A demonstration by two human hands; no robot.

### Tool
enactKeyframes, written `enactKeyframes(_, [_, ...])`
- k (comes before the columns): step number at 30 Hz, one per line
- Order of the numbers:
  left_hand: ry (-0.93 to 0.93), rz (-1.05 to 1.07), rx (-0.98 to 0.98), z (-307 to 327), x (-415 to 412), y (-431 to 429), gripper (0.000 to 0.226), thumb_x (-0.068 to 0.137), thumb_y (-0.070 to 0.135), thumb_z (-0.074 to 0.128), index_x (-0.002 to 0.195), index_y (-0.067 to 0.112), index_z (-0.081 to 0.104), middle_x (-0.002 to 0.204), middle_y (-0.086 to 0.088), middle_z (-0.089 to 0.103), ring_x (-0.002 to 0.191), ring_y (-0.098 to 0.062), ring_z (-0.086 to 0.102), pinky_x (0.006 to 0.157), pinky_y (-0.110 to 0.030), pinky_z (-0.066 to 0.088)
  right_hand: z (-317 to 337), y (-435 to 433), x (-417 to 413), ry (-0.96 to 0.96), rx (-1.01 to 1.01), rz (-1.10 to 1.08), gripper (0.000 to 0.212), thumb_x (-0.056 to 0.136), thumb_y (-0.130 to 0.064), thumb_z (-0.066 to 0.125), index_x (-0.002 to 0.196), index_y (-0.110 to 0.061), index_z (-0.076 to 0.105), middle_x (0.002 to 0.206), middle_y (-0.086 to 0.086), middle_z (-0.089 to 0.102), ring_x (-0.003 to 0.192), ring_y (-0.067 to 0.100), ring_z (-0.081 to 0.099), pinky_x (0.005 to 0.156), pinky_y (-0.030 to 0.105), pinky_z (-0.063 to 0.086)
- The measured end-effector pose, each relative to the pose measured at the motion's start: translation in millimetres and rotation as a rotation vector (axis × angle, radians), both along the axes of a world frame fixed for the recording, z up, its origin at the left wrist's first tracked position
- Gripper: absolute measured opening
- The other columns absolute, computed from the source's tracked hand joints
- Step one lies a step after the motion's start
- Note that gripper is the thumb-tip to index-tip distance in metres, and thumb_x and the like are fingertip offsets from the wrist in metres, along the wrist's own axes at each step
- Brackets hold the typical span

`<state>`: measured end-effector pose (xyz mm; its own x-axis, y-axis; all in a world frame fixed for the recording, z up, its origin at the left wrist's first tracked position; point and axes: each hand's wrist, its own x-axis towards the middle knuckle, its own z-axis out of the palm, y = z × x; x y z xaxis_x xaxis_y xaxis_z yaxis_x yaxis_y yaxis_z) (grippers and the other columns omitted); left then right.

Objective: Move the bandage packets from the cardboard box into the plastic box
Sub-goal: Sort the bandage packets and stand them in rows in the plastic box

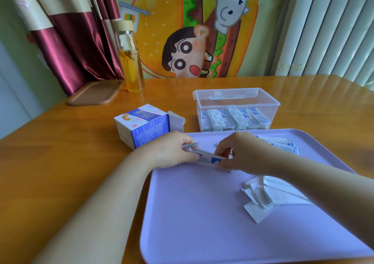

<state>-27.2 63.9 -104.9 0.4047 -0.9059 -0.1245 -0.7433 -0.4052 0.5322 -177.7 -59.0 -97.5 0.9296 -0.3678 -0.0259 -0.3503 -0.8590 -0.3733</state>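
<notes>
Both hands, left (172,152) and right (240,154), pinch one stack of packets (208,158) above the lilac tray (202,213). Cardboard box (145,126) lies open; plastic box (236,104) holds packets in rows.

Cardboard box (145,126): white and blue, on the table (60,162) just left of the tray (192,223), right end flap open. Plastic box (273,110): clear, open-topped, upright just beyond the tray. Rows of packets (232,120) stand on edge along its near wall. A stack (206,157) of white-and-blue packets is pinched between left hand (172,150) and right hand (238,152) over the tray. Loose packets (283,144) lie heaped at the tray's far right.
</notes>
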Motion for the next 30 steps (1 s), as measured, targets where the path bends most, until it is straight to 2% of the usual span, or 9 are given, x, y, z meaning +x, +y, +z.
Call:
enactKeyframes(5, [-0.048, -0.009, 0.055, -0.1, 2.3, 0.4, 0.026, 0.086, 0.039, 0.063, 0.106, 0.022, 0.066, 0.100, 0.003, 0.067, 0.088, -0.012, 0.061, 0.080, -0.032, 0.054, -0.8, -0.8, -7.1, -0.004, 0.004, 0.002, 0.013, 0.081, -0.026, 0.069, 0.094, -0.022, 0.070, 0.079, -0.009, 0.063, 0.060, 0.003, 0.049, 0.055, 0.014, 0.037])
enactKeyframes(8, [-0.049, -0.005, 0.068, 1.2, 5.1, 3.3, 0.025, 0.085, 0.040, 0.064, 0.105, 0.025, 0.067, 0.098, 0.006, 0.067, 0.087, -0.011, 0.061, 0.078, -0.030, 0.054, 1.7, -3.4, -12.4, -0.018, 0.067, -0.010, 0.008, 0.080, -0.021, 0.070, 0.088, -0.023, 0.070, 0.074, -0.013, 0.063, 0.047, -0.004, 0.052, 0.048, 0.010, 0.040])
enactKeyframes(11, [-0.042, 0.001, 0.022, 4.7, 5.8, 5.6, 0.020, 0.082, 0.044, 0.066, 0.098, 0.030, 0.066, 0.083, 0.011, 0.065, 0.081, -0.009, 0.060, 0.068, -0.023, 0.050, 0.9, -3.1, -14.1, -0.034, 0.081, -0.040, 0.007, 0.081, -0.017, 0.068, 0.080, -0.025, 0.067, 0.061, -0.014, 0.060, 0.043, -0.002, 0.054, 0.048, 0.014, 0.043])
enactKeyframes(15, [0.005, 0.019, -0.134, 11.1, 3.3, 5.1, 0.012, 0.080, 0.043, 0.068, 0.085, 0.033, 0.064, 0.071, 0.009, 0.060, 0.074, -0.009, 0.059, 0.064, -0.021, 0.045, -1.9, 1.1, -11.5, -0.072, 0.079, -0.047, 0.008, 0.080, -0.015, 0.068, 0.082, -0.023, 0.068, 0.052, -0.017, 0.054, 0.045, -0.001, 0.053, 0.046, 0.009, 0.038])
enactKeyframes(20, [-0.026, -0.038, -0.028, 5.5, 1.7, 3.1, 0.018, 0.082, 0.043, 0.067, 0.089, 0.027, 0.071, 0.064, 0.012, 0.059, 0.071, -0.008, 0.058, 0.062, -0.022, 0.044, -4.1, 6.2, -11.2, -0.095, 0.095, -0.057, 0.016, 0.078, -0.014, 0.070, 0.092, -0.022, 0.070, 0.058, -0.018, 0.052, 0.051, -0.001, 0.047, 0.049, 0.007, 0.037])
enactKeyframes(23, [-0.072, 0.009, 0.009, 5.8, 6.7, 5.1, 0.018, 0.081, 0.045, 0.067, 0.086, 0.028, 0.070, 0.070, 0.013, 0.060, 0.074, -0.008, 0.057, 0.058, -0.020, 0.041, -5.0, 5.9, -11.6, -0.109, 0.135, -0.073, 0.018, 0.076, -0.014, 0.071, 0.092, -0.022, 0.071, 0.060, -0.018, 0.054, 0.051, -0.001, 0.049, 0.049, 0.005, 0.037])
enactKeyframes(27, [-0.048, 0.026, 0.078, 4.7, 8.8, 7.9, 0.023, 0.080, 0.046, 0.068, 0.094, 0.028, 0.070, 0.085, 0.009, 0.067, 0.083, -0.010, 0.060, 0.072, -0.028, 0.052, -6.9, 3.8, -9.2, -0.124, 0.187, -0.086, 0.018, 0.074, -0.014, 0.073, 0.088, -0.024, 0.069, 0.065, -0.016, 0.058, 0.054, 0.000, 0.050, 0.053, 0.008, 0.038])
enactKeyframes(30, [-0.076, 0.014, 0.096, 4.1, 7.2, 6.5, 0.027, 0.080, 0.047, 0.067, 0.099, 0.028, 0.069, 0.090, 0.008, 0.068, 0.084, -0.011, 0.061, 0.074, -0.029, 0.054, -8.3, 2.3, -7.4, -0.125, 0.213, -0.090, 0.020, 0.074, -0.014, 0.074, 0.091, -0.023, 0.069, 0.065, -0.015, 0.058, 0.051, -0.002, 0.049, 0.052, 0.006, 0.038])
